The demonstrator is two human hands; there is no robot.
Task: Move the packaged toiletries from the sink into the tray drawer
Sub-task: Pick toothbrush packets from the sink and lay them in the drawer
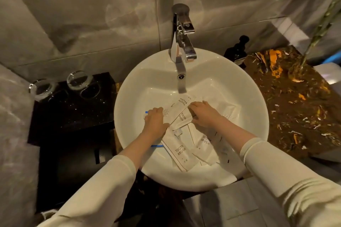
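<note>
A round white sink (245,86) holds several white paper toiletry packets, some printed "TOOTH BRUSH". Both of my hands are down in the basin. My left hand (155,122) and my right hand (203,114) grip a small stack of toothbrush packets (181,111) from either side, near the middle of the bowl. More packets (180,150) lie loose toward the front of the basin, partly under my wrists. The black tray drawer (73,160) stands open at the left of the sink, below a black stand.
A chrome faucet (182,42) reaches over the back of the basin. Two glass tumblers (78,80) sit on the black stand (73,108) at left. A dark bottle (237,51) and a plant stem stand on the brown marble counter (295,112) at right.
</note>
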